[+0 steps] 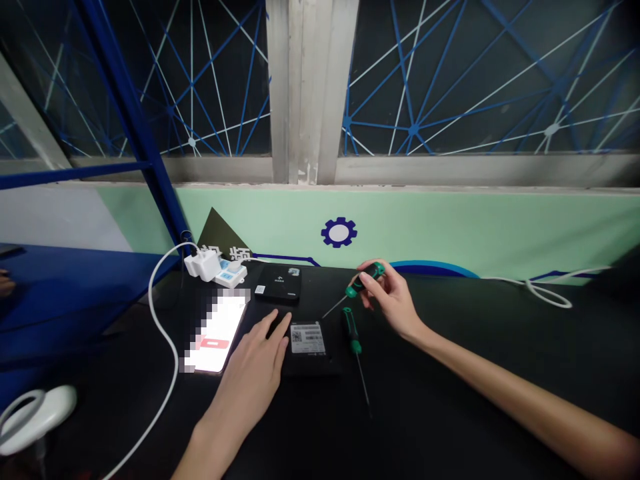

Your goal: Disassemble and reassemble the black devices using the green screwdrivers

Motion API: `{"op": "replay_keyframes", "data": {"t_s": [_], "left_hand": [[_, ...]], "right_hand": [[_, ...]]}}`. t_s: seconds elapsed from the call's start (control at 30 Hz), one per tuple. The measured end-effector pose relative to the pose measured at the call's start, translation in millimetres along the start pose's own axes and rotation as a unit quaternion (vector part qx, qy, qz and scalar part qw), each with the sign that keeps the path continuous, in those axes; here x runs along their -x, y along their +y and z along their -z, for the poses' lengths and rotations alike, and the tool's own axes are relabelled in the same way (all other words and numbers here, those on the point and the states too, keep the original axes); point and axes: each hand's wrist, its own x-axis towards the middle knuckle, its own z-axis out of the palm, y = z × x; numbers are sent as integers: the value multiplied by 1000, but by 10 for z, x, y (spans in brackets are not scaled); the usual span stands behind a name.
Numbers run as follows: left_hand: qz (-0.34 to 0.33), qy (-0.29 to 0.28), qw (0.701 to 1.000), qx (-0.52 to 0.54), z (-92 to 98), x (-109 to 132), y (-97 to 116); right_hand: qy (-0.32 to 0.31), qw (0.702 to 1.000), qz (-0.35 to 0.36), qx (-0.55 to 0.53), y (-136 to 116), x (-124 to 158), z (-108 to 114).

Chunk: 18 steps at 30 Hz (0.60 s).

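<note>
My right hand [393, 300] is raised over the black tabletop [430, 393], shut on a green-and-black screwdriver [367, 279] whose thin shaft points down and left. My left hand [257, 357] lies flat with its fingers apart, the fingertips at the edge of a flat black device [313, 353] with a white label. A second green-handled screwdriver [353, 337] lies to the right of that device. Behind it sits a smaller black box [277, 283]. A smartphone [216, 333] with a lit, pixelated screen lies just left of my left hand.
A white charger [202, 264] is plugged into a power strip [231, 273]. A white cable [163, 340] curves down the table's left side, and a white object [37, 419] sits at lower left. Part of a hand [5, 283] shows at the far left on a blue surface [60, 313].
</note>
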Motion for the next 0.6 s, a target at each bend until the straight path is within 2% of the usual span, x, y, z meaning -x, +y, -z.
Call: {"op": "replay_keyframes", "data": {"t_s": [0.1, 0.23, 0.4, 0.6], "left_hand": [[-12, 9, 1000, -8, -14, -5, 5], [-25, 18, 999, -25, -39, -20, 6], [-41, 26, 998, -41, -61, -37, 1], [-43, 36, 997, -60, -80, -38, 22]], "right_hand": [[0, 1000, -12, 5, -77, 18, -55], [-34, 998, -55, -24, -132, 72, -171], [-77, 992, -85, -44, -110, 160, -294], [-106, 989, -95, -33, -56, 176, -319]]}}
